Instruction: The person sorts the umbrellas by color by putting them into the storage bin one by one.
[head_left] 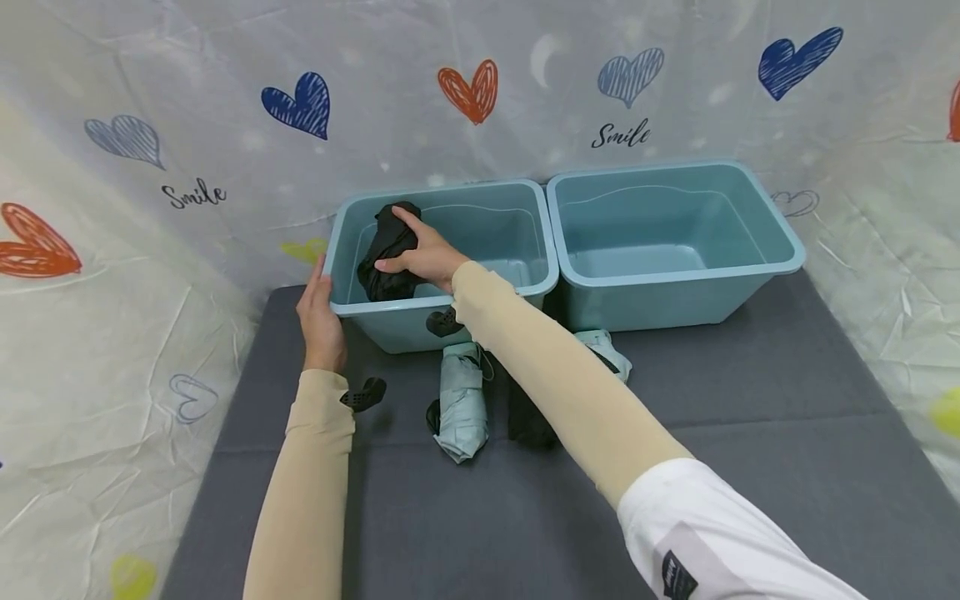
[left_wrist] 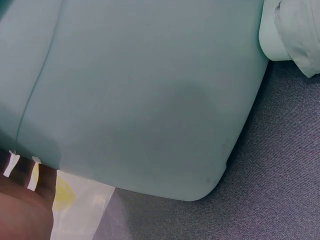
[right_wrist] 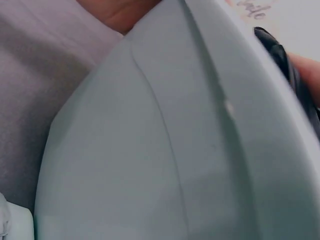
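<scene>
My right hand (head_left: 427, 254) reaches over the front rim of the left blue bin (head_left: 480, 307) and holds a black folded umbrella (head_left: 390, 246), thumb and fingers spread across its loose fabric. The umbrella is inside the bin at its left end, upright and leaning a little. Part of the black fabric (right_wrist: 277, 50) shows past the rim in the right wrist view. At the bin's left front corner, my left hand (head_left: 322, 325) rests against the outside wall with extended fingers. Those fingers (left_wrist: 47, 182) lie along the wall in the left wrist view.
A second blue bin (head_left: 682, 287) stands beside the first, on the right. In front lie a light blue folded umbrella (head_left: 461, 404), a black bundle (head_left: 528, 417) and another light blue one (head_left: 611, 354), partly behind my right forearm. Grey cloth covers the table (head_left: 750, 492); a printed curtain hangs behind.
</scene>
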